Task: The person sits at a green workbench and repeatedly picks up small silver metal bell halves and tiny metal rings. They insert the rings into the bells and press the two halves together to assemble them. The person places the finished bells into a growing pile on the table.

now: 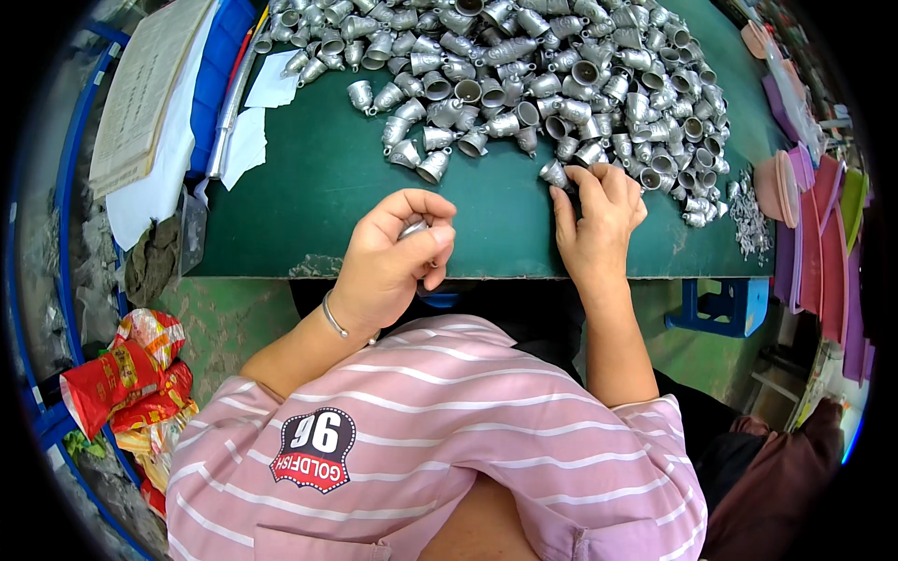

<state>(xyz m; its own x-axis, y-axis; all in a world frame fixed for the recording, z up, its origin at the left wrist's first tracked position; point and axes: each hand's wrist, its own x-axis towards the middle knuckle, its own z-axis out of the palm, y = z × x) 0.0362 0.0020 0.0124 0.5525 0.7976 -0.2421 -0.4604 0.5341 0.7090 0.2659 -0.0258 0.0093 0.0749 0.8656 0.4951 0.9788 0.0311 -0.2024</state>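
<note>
A large heap of small silver metal bells [524, 70], each with a loop on its crown, covers the far part of the green table [309, 210]. My left hand [398, 238] is curled above the near edge, with one silver bell [412, 229] partly showing between its thumb and fingers. At the heap's near side, my right hand [601, 220] has its thumb and forefinger against another bell [554, 174]. The fingers hide part of that bell, and it still lies beside the others.
Small metal bits [748, 220] are piled at the table's right. Pink and purple plastic bins [823, 248] stand beyond it, with a blue stool [720, 309] below. Papers [150, 103] and a blue tray [217, 84] lie left, above red snack packets [122, 379].
</note>
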